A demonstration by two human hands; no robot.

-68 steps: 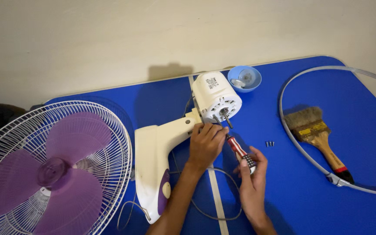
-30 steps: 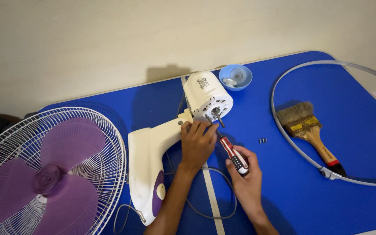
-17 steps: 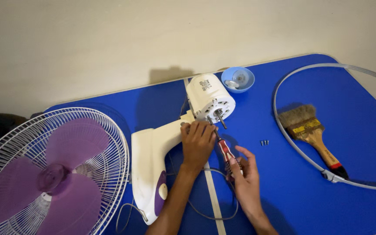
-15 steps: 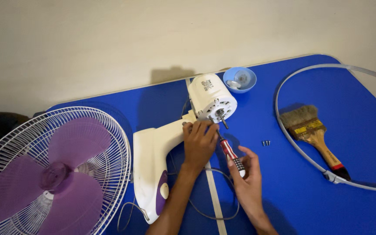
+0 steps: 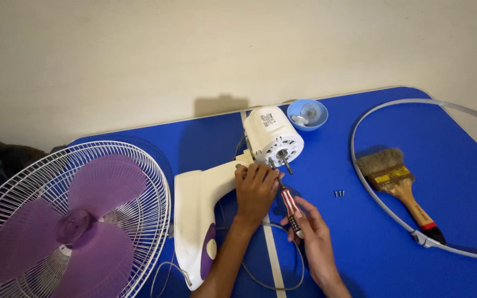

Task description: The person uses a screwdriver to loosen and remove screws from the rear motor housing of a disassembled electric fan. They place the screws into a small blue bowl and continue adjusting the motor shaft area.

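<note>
- Head view, change: over the last couple of seconds the right hand [image 5: 311, 232] has swung the red-and-white screwdriver [image 5: 289, 205] up, so its tip now sits at the front face of the white fan motor [image 5: 272, 137], just beside the bare shaft; earlier the tool lay lower and flatter above the table.
- The left hand [image 5: 255, 190] has stayed put, fingers curled closed around the neck where the motor joins the white fan stand [image 5: 197, 215], steadying it.
- The right hand's fingers are wrapped shut around the screwdriver handle.
- To my eye this means the tool is lined up on a screw in the motor face, though the screw head itself is too small to make out.
- The motor lies on its side near the middle of the blue table [image 5: 459, 221], front face turned toward the person.
- Counts: one motor, one stand, one screwdriver, two hands.
- One blue bowl [image 5: 307, 114] behind the motor; one paintbrush [image 5: 398, 185]; one round guard ring [image 5: 360, 182] around the brush.
- One wire fan guard [image 5: 139, 165] with one purple blade set [image 5: 78, 232], three blades.
- Two small loose screws [image 5: 339, 193] right of the hands.
</note>
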